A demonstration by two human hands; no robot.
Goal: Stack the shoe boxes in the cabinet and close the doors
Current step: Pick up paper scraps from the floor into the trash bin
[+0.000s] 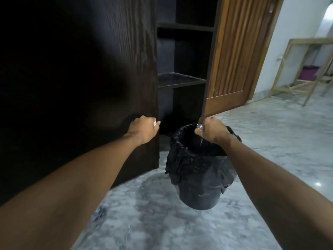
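A dark wooden cabinet (185,26) stands ahead with both doors swung towards me. Its dark shelves (180,79) show through the gap and look bare; no shoe boxes are in view. My left hand (144,129) grips the free edge of the dark left door (90,78), fingers wrapped round it. My right hand (210,129) holds the lower edge of the right door (210,69), which I see almost edge-on.
A black bin (200,170) lined with a black bag stands on the grey marble floor (162,222), right below my right hand and in front of the cabinet opening. A brown slatted room door (239,51) is behind the right cabinet door. A wooden frame (297,73) stands far right.
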